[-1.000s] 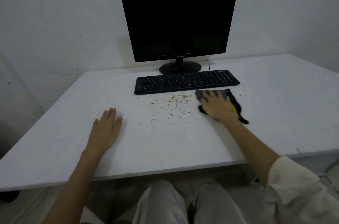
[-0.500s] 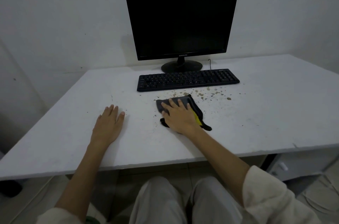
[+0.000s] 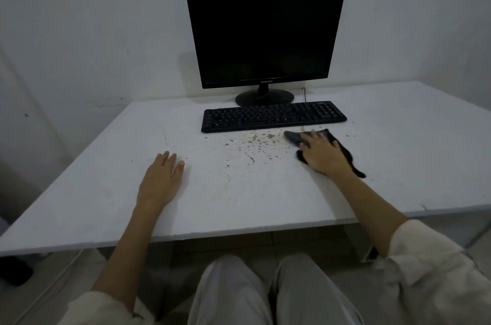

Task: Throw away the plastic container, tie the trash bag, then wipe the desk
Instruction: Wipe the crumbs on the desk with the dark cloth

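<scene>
Pressing dark cloth [image 3: 295, 137] flat | right hand [image 3: 322, 153] | desk [image 3: 398, 165] crumb-speckled

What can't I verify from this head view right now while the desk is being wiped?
- Plastic container and trash bag: neither is in frame, so those steps can't be confirmed.
- Cloth: mostly covered by the right hand; its full shape is hidden.
- Desk: its right end is cut off by the frame edge.
- Debris: dim light, too small to identify.
- Keyboard: key legends unreadable.
- Left hand: lies flat; nothing visible under it.
</scene>
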